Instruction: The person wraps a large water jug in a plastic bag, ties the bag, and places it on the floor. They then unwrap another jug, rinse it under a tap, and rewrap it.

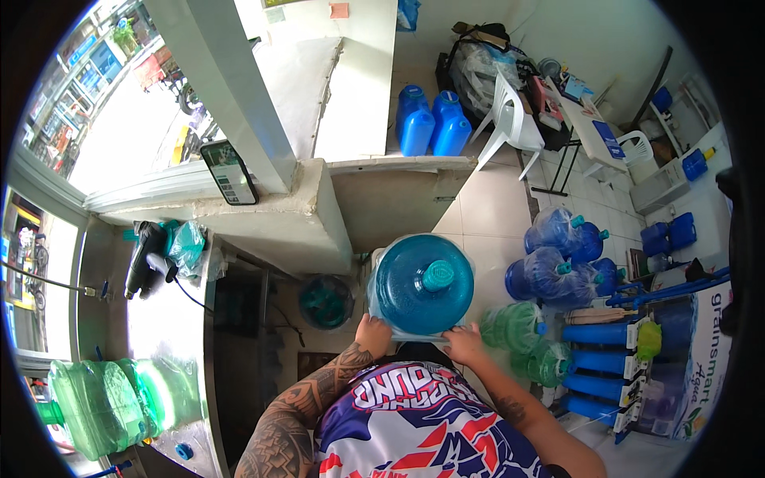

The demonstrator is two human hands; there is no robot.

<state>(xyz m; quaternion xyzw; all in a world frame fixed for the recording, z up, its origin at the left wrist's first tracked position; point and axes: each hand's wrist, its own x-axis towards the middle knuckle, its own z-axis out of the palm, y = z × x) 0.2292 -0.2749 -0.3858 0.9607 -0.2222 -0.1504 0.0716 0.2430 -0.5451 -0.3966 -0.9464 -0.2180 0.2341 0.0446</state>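
A round blue water jug [406, 307] with a teal cap stands upright right in front of my body. Clear plastic film [466, 259] shows around its sides, like a bag drawn over it. At the jug's near left edge, my left hand [373, 334] is closed on the plastic. My right hand [464, 344] is closed on it too, at the near right edge. The fingertips of both hands are partly hidden under the film. What the jug rests on is mostly covered by the jug itself.
A metal counter [171, 319] at left holds a heat gun [145, 259] and green jugs [119, 402]. A phone [229, 173] leans on the ledge. Several bagged jugs [550, 271] and blue filter housings [594, 362] stand at right. A bin [326, 301] sits on the floor.
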